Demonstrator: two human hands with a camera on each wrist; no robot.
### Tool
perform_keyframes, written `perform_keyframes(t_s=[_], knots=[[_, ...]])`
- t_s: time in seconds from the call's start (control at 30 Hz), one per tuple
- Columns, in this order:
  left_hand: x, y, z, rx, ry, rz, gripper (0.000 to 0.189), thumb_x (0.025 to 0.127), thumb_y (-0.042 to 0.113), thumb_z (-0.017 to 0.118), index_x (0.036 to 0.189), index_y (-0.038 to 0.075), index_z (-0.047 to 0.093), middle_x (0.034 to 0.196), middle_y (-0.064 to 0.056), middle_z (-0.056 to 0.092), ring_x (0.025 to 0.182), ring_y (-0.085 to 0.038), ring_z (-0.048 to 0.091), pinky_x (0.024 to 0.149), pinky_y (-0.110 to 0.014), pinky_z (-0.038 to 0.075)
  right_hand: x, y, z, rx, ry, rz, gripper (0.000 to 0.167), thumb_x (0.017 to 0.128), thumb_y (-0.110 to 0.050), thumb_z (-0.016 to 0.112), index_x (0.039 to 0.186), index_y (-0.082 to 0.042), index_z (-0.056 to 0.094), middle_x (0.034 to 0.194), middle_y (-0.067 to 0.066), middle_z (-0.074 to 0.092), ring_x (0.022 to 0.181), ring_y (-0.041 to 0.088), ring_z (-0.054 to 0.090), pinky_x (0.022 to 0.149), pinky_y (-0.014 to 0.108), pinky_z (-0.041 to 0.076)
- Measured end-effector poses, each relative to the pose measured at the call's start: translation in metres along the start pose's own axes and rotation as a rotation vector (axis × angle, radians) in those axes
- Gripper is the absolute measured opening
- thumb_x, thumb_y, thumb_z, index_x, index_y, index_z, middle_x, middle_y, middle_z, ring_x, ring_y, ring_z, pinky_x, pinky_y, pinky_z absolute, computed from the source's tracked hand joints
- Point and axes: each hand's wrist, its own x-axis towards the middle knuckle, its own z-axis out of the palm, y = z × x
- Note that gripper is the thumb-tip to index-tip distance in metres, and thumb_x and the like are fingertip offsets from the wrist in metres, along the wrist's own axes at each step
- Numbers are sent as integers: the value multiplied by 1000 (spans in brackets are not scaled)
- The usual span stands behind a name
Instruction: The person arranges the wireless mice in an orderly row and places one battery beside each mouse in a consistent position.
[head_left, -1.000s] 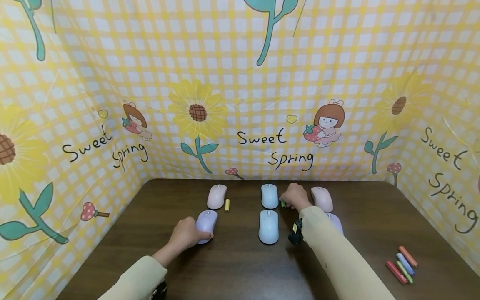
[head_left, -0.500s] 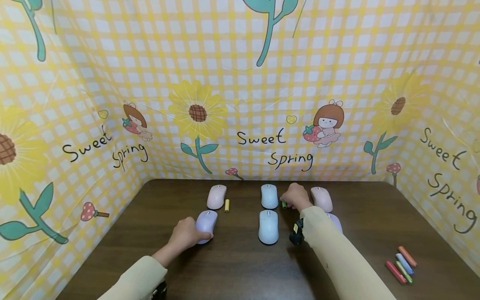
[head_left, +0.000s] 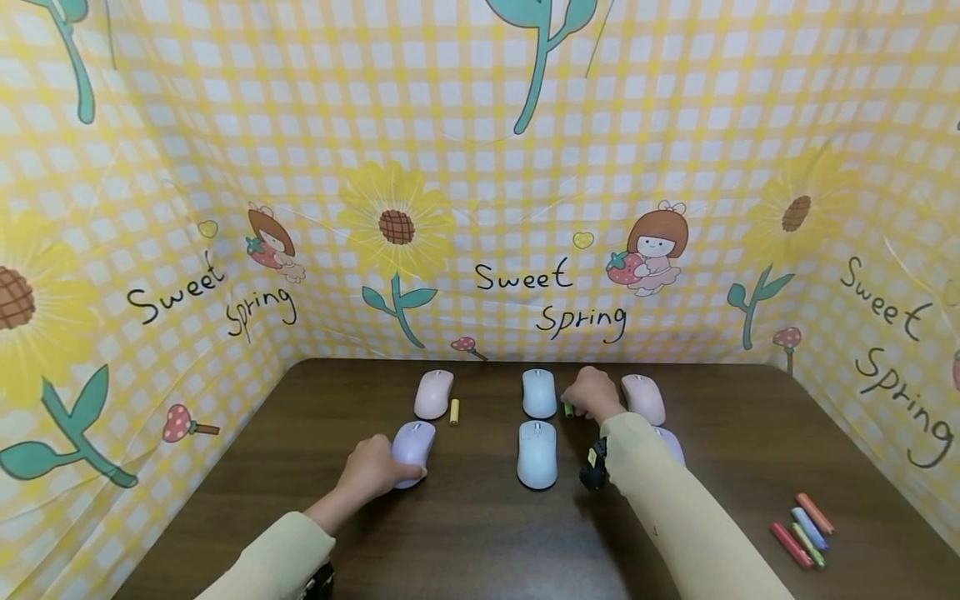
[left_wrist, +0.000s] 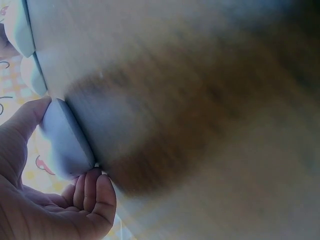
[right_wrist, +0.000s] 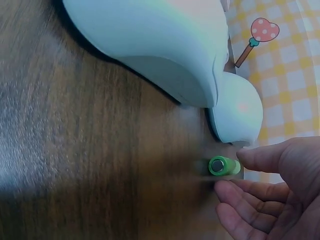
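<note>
My left hand (head_left: 375,465) grips a light purple computer mouse (head_left: 415,446) at the left, thumb on one side and fingers on the other. In the left wrist view that mouse (left_wrist: 67,137) sits low on the table between thumb and fingertips. Farther back, my right hand (head_left: 592,392) pinches a small green battery (head_left: 568,409) just right of the rear light blue mouse (head_left: 539,393). From the right wrist view, the battery (right_wrist: 223,165) lies on its side, its flat end towards the camera, between thumb and index finger.
A pink mouse (head_left: 433,393) and a yellow battery (head_left: 454,412) lie behind my left hand. Another light blue mouse (head_left: 537,454) stands in the middle. Right of my hand are a pink mouse (head_left: 643,398) and a purple mouse (head_left: 670,444), partly under my sleeve. Several coloured batteries (head_left: 808,527) lie at front right.
My right hand and the green battery have shifted very slightly to the right. My left hand stays on the purple mouse.
</note>
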Motion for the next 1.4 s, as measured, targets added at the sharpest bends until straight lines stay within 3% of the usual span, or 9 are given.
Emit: perform_keyframes(t_s=[0.4, 0.6, 0.73, 0.87, 1.07, 1.23, 1.37, 1.4], knots=[[0, 0, -1, -6, 0, 3, 56, 64, 37, 88, 83, -5, 56, 73, -11, 56, 62, -24, 54, 53, -37, 45, -3, -2, -19, -65, -2, -29, 22, 84, -19, 70, 75, 1, 67, 63, 11, 63, 60, 27, 63, 50, 32, 49], [0, 1, -1, -5, 1, 7, 55, 64, 36, 89, 82, -5, 56, 73, -11, 56, 62, -24, 54, 54, -37, 45, -3, 2, -30, -109, 3, -51, 25, 86, -24, 71, 75, -3, 63, 66, 12, 64, 56, 23, 60, 51, 32, 48], [0, 1, -1, -4, -1, 8, 55, 64, 36, 89, 82, -5, 57, 73, -11, 56, 62, -24, 54, 54, -37, 45, -6, 6, -44, -97, -3, -57, 25, 86, -23, 71, 86, 0, 61, 66, 11, 61, 55, 22, 58, 50, 32, 47], [-1, 1, -1, 0, -3, 4, 55, 65, 37, 89, 83, -5, 57, 73, -11, 56, 62, -24, 54, 54, -37, 45, -13, 12, -61, -104, -12, -107, 32, 89, -23, 70, 101, 4, 58, 62, 10, 58, 53, 21, 57, 49, 32, 46], [-1, 1, -3, -4, -1, 6, 56, 64, 37, 89, 84, -6, 57, 75, -11, 56, 63, -24, 54, 55, -37, 45, -24, 23, -85, -182, -2, -203, 26, 89, -23, 69, 89, 0, 58, 59, 8, 57, 55, 22, 59, 51, 32, 49], [-1, 1, -3, -5, -3, 8, 57, 64, 37, 88, 85, -6, 57, 75, -11, 56, 63, -25, 54, 55, -38, 45, -32, 37, -98, -223, 22, -230, 29, 87, -25, 71, 99, -1, 59, 70, 9, 60, 65, 27, 64, 53, 35, 47], [-1, 2, -2, -6, -6, 4, 57, 64, 37, 89, 84, -5, 57, 74, -11, 56, 63, -24, 54, 54, -37, 45, -38, 54, -106, -261, 65, -253, 34, 85, -26, 74, 102, 1, 61, 74, 7, 59, 67, 26, 59, 58, 39, 45], [-1, 2, -2, -5, -6, 3, 57, 64, 37, 89, 84, -5, 57, 74, -11, 56, 63, -24, 54, 54, -37, 45, -40, 58, -108, -269, 74, -254, 32, 84, -26, 74, 96, 0, 61, 71, 5, 58, 64, 24, 56, 57, 38, 44]])
